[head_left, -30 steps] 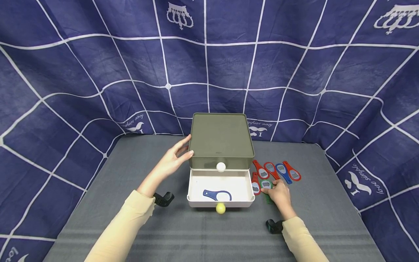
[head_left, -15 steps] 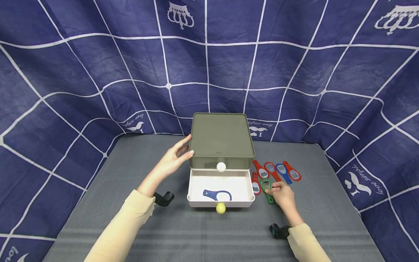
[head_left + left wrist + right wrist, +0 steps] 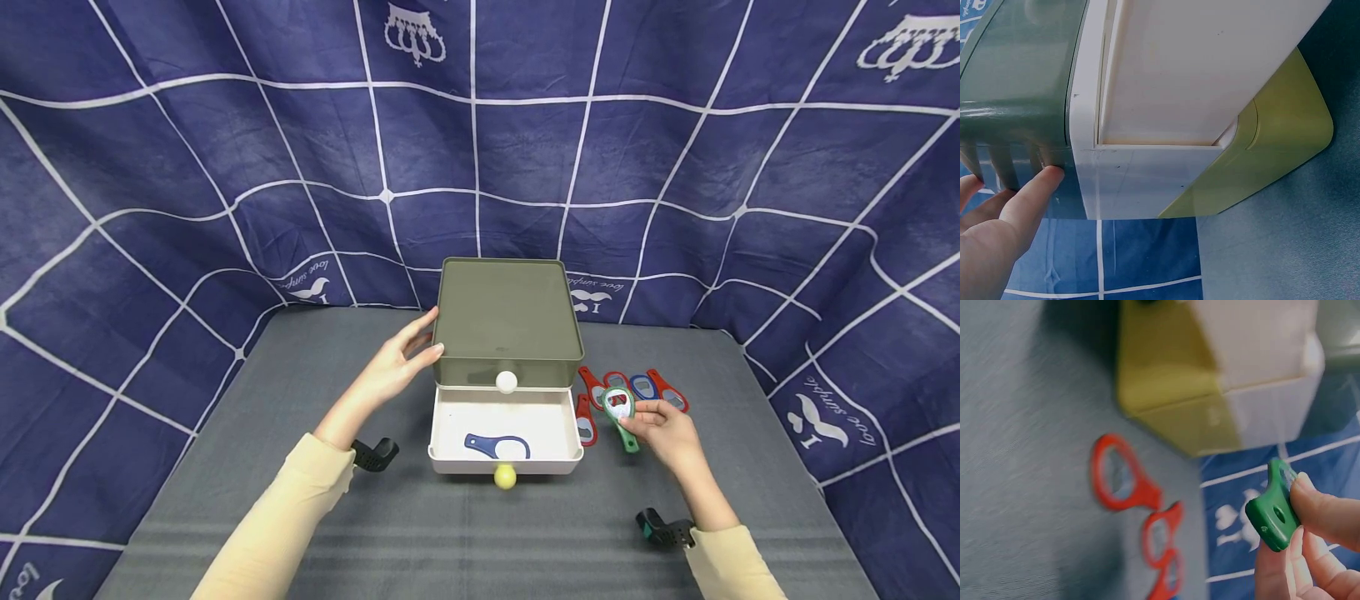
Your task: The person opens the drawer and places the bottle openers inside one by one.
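A box with a dark green top point(image 3: 508, 310) stands mid-table, its white drawer point(image 3: 457, 417) pulled out. In the drawer lies a blue bottle opener point(image 3: 482, 444). My left hand point(image 3: 390, 367) rests its fingertips and thumb against the box's left side; the left wrist view shows the thumb point(image 3: 1038, 194) on the green wall. Between thumb and fingers my right hand point(image 3: 667, 432) pinches a green bottle opener point(image 3: 628, 439), raised above the others. The right wrist view shows its green handle end point(image 3: 1269, 519) in the fingers.
Several red openers point(image 3: 585, 421) and a blue one point(image 3: 643, 387) lie on the grey cloth point(image 3: 450, 542) right of the box. A yellow knob point(image 3: 505, 477) sticks out from the drawer front. A blue patterned curtain point(image 3: 525, 150) surrounds the table.
My right hand has closed on the green opener and lifted it off the cloth, moving slightly right and up. The left hand has stayed against the box.
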Demonstrator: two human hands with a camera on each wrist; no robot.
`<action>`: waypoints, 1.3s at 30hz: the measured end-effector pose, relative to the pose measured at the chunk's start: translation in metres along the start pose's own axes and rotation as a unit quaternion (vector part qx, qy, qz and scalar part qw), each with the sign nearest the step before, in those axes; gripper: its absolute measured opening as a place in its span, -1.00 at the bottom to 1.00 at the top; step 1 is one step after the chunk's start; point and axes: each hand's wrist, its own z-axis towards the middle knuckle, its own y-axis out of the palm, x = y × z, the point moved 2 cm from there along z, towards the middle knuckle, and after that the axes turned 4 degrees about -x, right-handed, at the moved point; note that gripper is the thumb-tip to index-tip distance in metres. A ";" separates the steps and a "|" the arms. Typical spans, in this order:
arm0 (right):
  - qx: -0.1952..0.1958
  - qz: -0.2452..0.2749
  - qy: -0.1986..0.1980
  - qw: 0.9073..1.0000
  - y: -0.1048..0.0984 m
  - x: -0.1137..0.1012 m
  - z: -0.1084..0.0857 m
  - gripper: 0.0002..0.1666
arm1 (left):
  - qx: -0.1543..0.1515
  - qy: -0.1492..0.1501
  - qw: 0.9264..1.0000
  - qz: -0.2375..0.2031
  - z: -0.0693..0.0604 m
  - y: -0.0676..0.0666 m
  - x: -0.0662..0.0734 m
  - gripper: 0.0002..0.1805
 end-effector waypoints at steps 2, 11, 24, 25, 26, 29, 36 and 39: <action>-0.008 0.017 -0.005 1.000 -0.002 -0.010 -0.004 -0.40 | 0.001 -0.001 1.000 -0.001 0.000 0.000 0.001 -0.27; -0.056 0.046 -0.054 0.996 0.001 -0.052 -0.025 -0.45 | 0.001 -0.001 1.000 0.003 0.000 0.000 0.002 -0.27; -0.137 0.021 -0.132 0.982 0.040 -0.076 -0.028 -0.58 | -0.001 -0.003 1.000 0.001 0.000 0.001 0.002 -0.27; -0.141 0.014 -0.137 0.980 0.044 -0.077 -0.027 -0.59 | -0.001 -0.004 1.000 0.001 0.000 0.001 0.002 -0.27; -0.148 0.008 -0.145 0.978 0.048 -0.078 -0.026 -0.60 | -0.002 -0.004 1.000 0.000 0.000 0.001 0.002 -0.26; -0.165 -0.007 -0.161 0.973 0.060 -0.079 -0.024 -0.63 | -0.002 -0.005 1.000 0.002 0.000 0.001 0.001 -0.26; -0.161 -0.051 -0.187 0.968 0.087 -0.086 -0.020 -0.73 | -0.001 -0.006 1.000 -0.001 0.000 0.000 0.001 -0.27; -0.156 -0.064 -0.200 0.965 0.096 -0.089 -0.018 -0.76 | 0.000 -0.008 1.000 -0.001 0.000 0.000 0.001 -0.26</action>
